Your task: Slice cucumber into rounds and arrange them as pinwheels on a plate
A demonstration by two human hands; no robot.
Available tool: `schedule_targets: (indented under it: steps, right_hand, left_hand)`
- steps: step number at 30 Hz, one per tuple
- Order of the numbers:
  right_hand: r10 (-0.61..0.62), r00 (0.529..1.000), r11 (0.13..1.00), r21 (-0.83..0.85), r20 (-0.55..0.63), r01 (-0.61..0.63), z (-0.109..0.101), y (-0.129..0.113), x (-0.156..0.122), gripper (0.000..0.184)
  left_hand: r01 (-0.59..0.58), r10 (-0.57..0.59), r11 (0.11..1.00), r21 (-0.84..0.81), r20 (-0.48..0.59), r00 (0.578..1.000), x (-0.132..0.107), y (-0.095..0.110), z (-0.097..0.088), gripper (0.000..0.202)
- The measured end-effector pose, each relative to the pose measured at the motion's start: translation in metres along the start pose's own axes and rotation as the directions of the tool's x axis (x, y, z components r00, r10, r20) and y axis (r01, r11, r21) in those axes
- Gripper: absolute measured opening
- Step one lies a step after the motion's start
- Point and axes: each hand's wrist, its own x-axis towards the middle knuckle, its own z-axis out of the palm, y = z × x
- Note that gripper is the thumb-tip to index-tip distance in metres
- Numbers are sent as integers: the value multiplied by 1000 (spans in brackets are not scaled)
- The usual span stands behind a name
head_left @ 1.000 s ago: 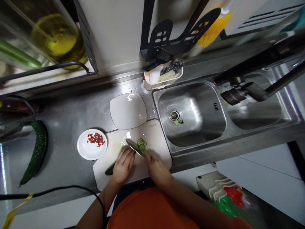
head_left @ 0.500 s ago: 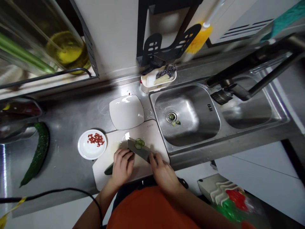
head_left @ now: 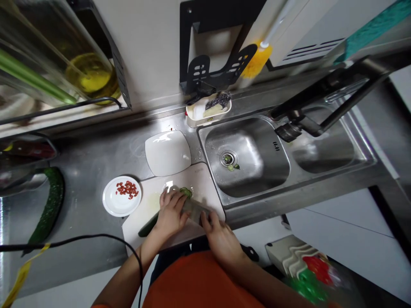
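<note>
- Left hand (head_left: 171, 212) had slid forward since half a second ago; its fingertips reached the cucumber slices (head_left: 186, 192), no longer tucked back behind the blade.
- Knife (head_left: 193, 208) sat lower and nearer the board's front edge than before, blade partly under the left fingers.
- Left hand lay flat with fingers stretched out, over the cut cucumber (head_left: 147, 226) and the blade; nothing pinched.
- Right hand (head_left: 221, 236) was curled shut around the knife handle, lower centre of frame.
- Cut cucumber lay on the cutting board (head_left: 207, 182), its dark end poking out lower left of the left hand.
- Slices sat in a small heap at mid-board, touching the left fingertips.
- Small round plate (head_left: 113, 206) with red bits (head_left: 127, 189) sat just left of the board.
- Square white plate (head_left: 167, 152) sat just above the board.
- Sink (head_left: 253, 171) was to the right, scraps at its drain.
- Whole cucumber (head_left: 48, 210) lay at far left on the counter.
- Black cable (head_left: 80, 236) crossed the lower left.
</note>
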Motion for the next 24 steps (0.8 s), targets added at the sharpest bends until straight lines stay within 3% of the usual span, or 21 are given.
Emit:
schedule_targets:
  steps: [4,7,11,17,24]
  right_hand:
    - [4,996,986,168,92,-20,-1,6,-5,52]
    - [17,997,954,298,79,-39,2,10,-3,47]
    - [17,999,918,395,41,-31,7,8,7,43]
    - [-12,993,934,356,114,-30,3,-6,19,41]
    - [-42,983,964,267,177,-6,-6,-13,15,46]
  left_hand:
    - [78,-82,996,-35,-132,988,-21,-14,1,40]
    - [162,-175,984,-74,-224,959,-36,-21,5,35]
    - [151,-167,983,-107,-162,972,-42,-21,10,34]
    - [146,-156,985,-96,-117,981,-43,-21,12,30]
    - [125,-134,990,-58,-178,975,-51,-20,16,28]
